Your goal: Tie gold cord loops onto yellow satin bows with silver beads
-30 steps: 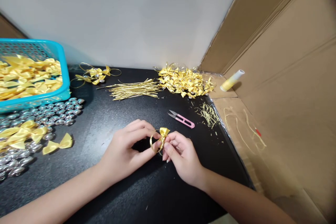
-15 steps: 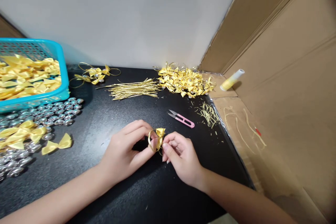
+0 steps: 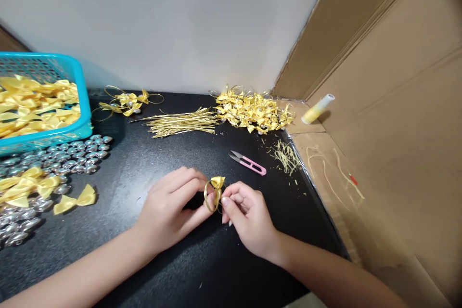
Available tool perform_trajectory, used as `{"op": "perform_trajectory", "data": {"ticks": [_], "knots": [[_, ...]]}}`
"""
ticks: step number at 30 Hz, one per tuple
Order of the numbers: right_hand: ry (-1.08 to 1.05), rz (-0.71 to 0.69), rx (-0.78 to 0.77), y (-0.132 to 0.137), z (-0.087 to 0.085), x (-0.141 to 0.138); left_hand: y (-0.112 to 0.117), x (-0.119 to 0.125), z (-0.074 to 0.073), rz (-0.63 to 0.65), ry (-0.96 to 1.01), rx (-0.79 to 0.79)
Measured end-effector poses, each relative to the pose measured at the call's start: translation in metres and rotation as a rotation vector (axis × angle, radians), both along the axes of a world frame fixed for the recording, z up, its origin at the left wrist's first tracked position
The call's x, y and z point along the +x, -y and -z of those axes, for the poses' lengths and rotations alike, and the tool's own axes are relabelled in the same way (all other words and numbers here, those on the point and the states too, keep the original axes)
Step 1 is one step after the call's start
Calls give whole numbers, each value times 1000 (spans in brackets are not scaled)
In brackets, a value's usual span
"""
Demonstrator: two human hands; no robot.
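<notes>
My left hand (image 3: 169, 207) and my right hand (image 3: 245, 214) meet over the black table (image 3: 202, 260), both pinched on one small yellow ribbon bow (image 3: 218, 182) with a gold wire loop (image 3: 210, 197) hanging from it. The loop curls between my fingertips, just above the tabletop. Pink thread snips (image 3: 248, 162) lie a little beyond my right hand. A bundle of gold wire pieces (image 3: 180, 122) lies farther back in the middle.
A turquoise basket (image 3: 84, 106) of yellow bows stands at the left, with silver beads (image 3: 54, 159) and loose bows (image 3: 74, 199) in front. Finished bows are heaped (image 3: 252, 111) at the back right. Cardboard walls (image 3: 397, 106), a yellow tube (image 3: 317, 109) and wire offcuts (image 3: 286, 155) are on the right.
The gold wire has been bent from an open curl into a closed round loop under the bow. Both hands stayed in place; the view shifted slightly.
</notes>
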State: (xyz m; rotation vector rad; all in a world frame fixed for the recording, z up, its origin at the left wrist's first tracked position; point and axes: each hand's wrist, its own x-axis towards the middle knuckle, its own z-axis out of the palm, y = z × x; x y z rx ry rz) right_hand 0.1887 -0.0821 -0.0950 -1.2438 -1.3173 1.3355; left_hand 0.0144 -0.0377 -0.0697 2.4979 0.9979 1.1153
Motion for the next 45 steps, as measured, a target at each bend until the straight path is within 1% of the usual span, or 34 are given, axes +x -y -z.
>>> {"op": "perform_trajectory", "data": {"ticks": [4, 6, 9, 11, 14, 16, 17, 19, 22, 23, 25, 28, 31, 36, 41, 43, 45], "knots": [[-18, 2, 2, 3, 1, -1, 2, 1, 4, -10, -22, 101], [-27, 3, -6, 4, 2, -2, 2, 1, 6, 1, -28, 122], [-37, 4, -5, 4, 2, -3, 2, 0, 9, 27, -38, 109], [-47, 13, 2, 3, 1, -4, 2, 0, 10, 32, -24, 71], [-55, 48, -9, 0, 1, -4, 4, 1, 9, 39, 49, -25], [-47, 78, -13, -1, 1, -4, 6, 3, 8, 13, 96, -134], [-40, 88, -10, -1, 2, -4, 7, 5, 7, -12, 109, -214], [-21, 101, 6, -1, 3, -4, 10, 7, 6, -64, 129, -422], [16, 102, 37, 0, 3, -4, 10, 10, 5, -54, 205, -726], [26, 104, 47, 0, 3, -4, 9, 11, 5, -40, 248, -793], [36, 107, 59, 0, 3, -4, 6, 12, 4, -15, 343, -876], [30, 107, 60, -1, 3, -5, 3, 12, 5, 16, 431, -953], [8, 103, 40, -1, 4, -5, 3, 13, 5, 23, 463, -982], [2, 98, 28, 0, 2, -5, 5, 12, 6, -23, 501, -932], [-36, 93, -25, -1, 1, -5, 4, 12, 6, -58, 518, -907], [-56, 97, -36, -2, 3, -6, 3, 13, 7, -67, 562, -953], [-68, 104, -42, -2, 4, -6, 2, 14, 9, -58, 612, -1040]]}}
